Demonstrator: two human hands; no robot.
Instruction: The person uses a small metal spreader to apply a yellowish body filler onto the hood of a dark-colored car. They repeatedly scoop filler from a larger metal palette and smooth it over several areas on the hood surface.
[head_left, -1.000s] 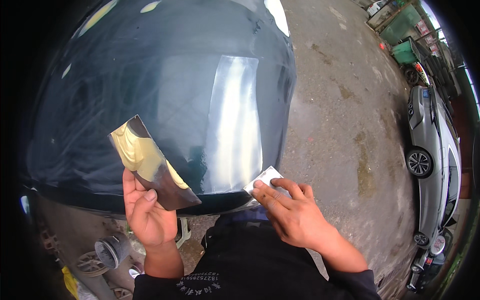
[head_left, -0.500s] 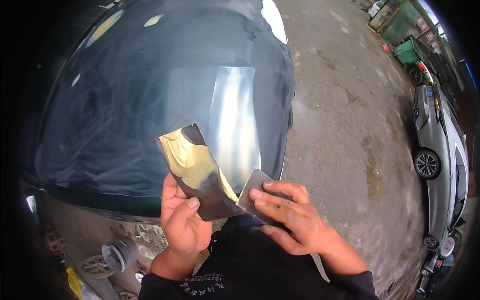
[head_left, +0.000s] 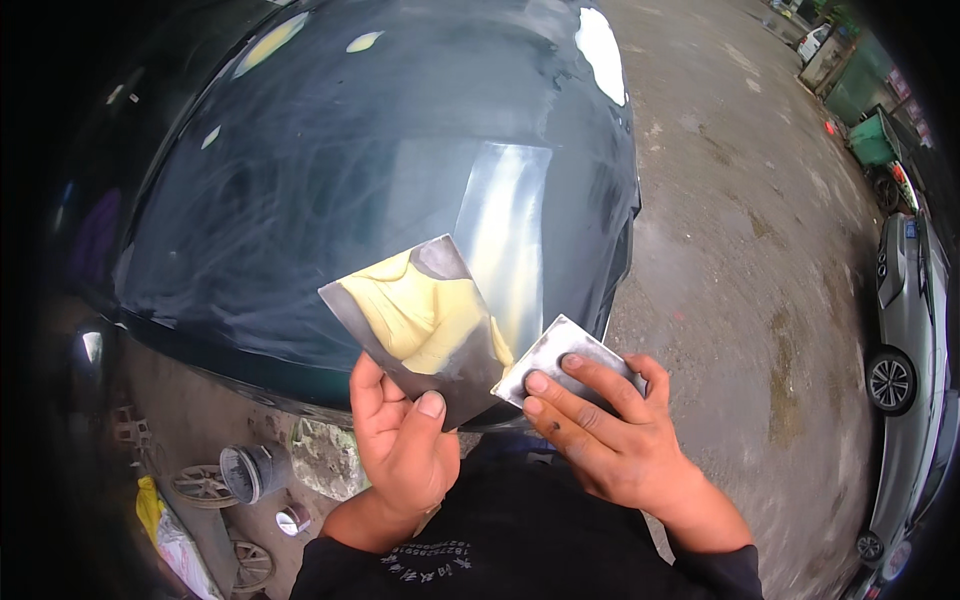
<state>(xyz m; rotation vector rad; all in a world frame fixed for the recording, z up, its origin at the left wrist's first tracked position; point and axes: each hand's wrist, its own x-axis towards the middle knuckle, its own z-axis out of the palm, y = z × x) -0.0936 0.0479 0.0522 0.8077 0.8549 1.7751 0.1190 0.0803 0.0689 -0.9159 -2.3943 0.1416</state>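
My left hand (head_left: 405, 440) grips the lower end of a dark flat mixing board (head_left: 450, 400), thumb on top. Smooth yellow body filler (head_left: 410, 315) lies across the board, with a ridge along its right edge. My right hand (head_left: 625, 430) is closed on a thin rectangular putty spreader (head_left: 545, 360), fingers pressed flat on its upper face. The spreader's left corner meets the board's right edge beside the filler. Beyond both hands lies a dark car body panel (head_left: 260, 240), scuffed with sanding marks. A pale, shiny strip of filler (head_left: 505, 220) runs along its right part.
Smaller pale patches (head_left: 365, 41) and a white patch (head_left: 600, 60) show further along the panel. At lower left are a grey bucket (head_left: 252, 473), a wheel (head_left: 203, 485), a small can (head_left: 293, 519) and a stone block (head_left: 328, 458). A silver car (head_left: 905, 400) stands across the concrete ground.
The spreader has tilted, showing a brighter, wider face, and still meets the board's edge. The whole view has shifted, so the panel and both hands sit further right.
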